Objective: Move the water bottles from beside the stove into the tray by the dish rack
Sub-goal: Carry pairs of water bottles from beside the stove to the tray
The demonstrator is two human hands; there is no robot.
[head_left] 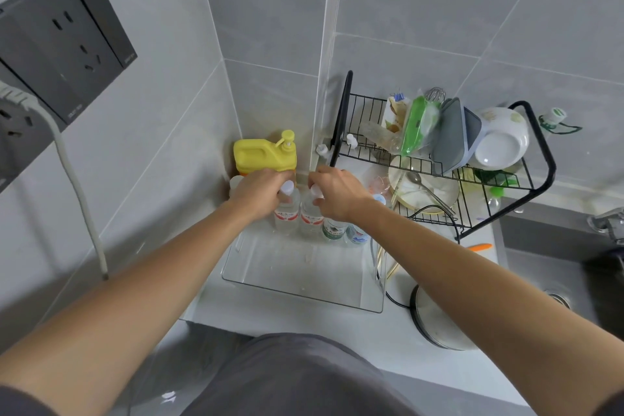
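Observation:
A clear plastic tray (pixel 297 284) lies on the counter left of the black dish rack (pixel 472 179). Along its far wall stand several water bottles upright. My left hand (pixel 260 191) grips the neck of a red-labelled bottle (pixel 287 213) with a white cap. My right hand (pixel 337 192) holds the cap end of a second red-labelled bottle (pixel 310 218) beside it. A green-labelled bottle (pixel 332 230) and a blue-labelled bottle (pixel 356 235) stand to the right, under my right wrist.
A yellow pump jug (pixel 263 154) stands in the corner behind the tray. The rack holds plates, bowls and bags. A kettle (pixel 435 321) sits front right, a sink (pixel 557 267) further right. Wall sockets (pixel 64 40) and a cable hang left.

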